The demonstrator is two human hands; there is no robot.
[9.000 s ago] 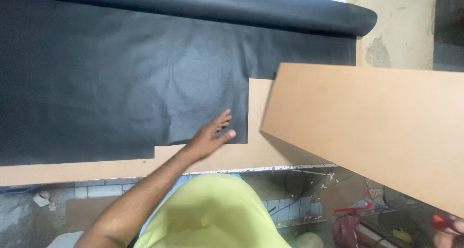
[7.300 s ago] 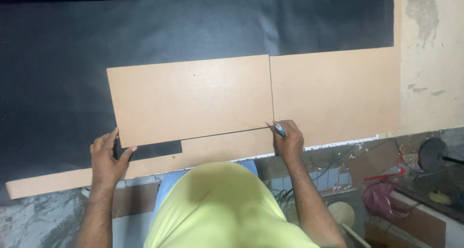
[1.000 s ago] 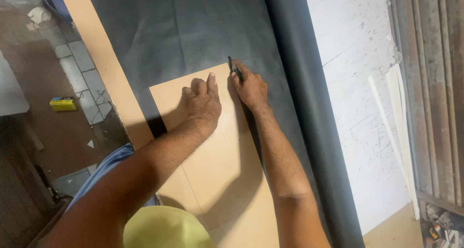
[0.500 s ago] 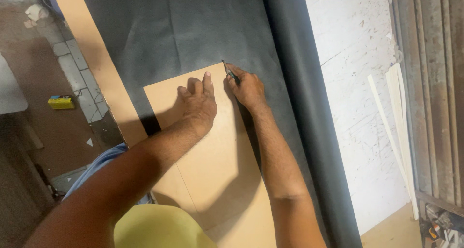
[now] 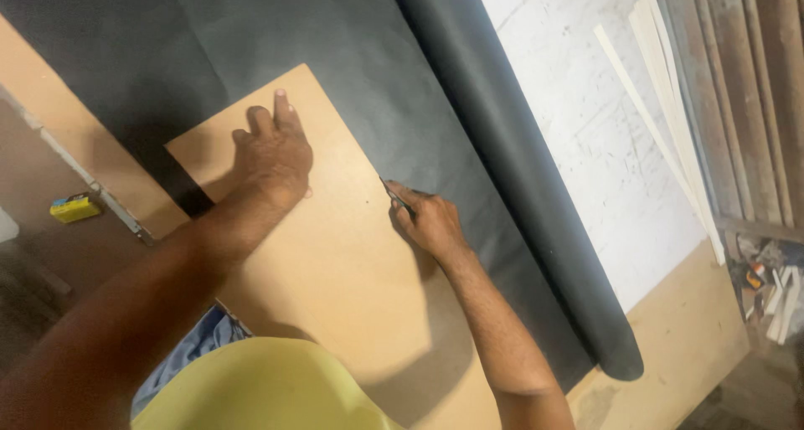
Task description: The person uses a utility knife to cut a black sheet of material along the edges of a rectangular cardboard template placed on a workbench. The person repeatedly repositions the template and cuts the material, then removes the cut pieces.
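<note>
A tan board (image 5: pixel 335 254) lies flat on a sheet of dark grey material (image 5: pixel 209 45) spread over a table. My left hand (image 5: pixel 272 154) presses flat on the board near its far corner, fingers spread. My right hand (image 5: pixel 427 221) grips a thin dark cutting tool (image 5: pixel 392 192) whose tip touches the board's right edge, where the board meets the dark sheet. The rolled-up part of the sheet (image 5: pixel 511 170) lies just right of that hand.
A white wall (image 5: pixel 603 137) runs along the right, with pale strips (image 5: pixel 662 112) and wooden planks leaning on it. The table's bare tan top (image 5: pixel 678 346) shows at lower right. A small yellow object (image 5: pixel 74 207) lies on the floor at left.
My right hand with the tool has slid back along the board's right edge, from near the far corner toward me. My left hand stays pressed on the board.
</note>
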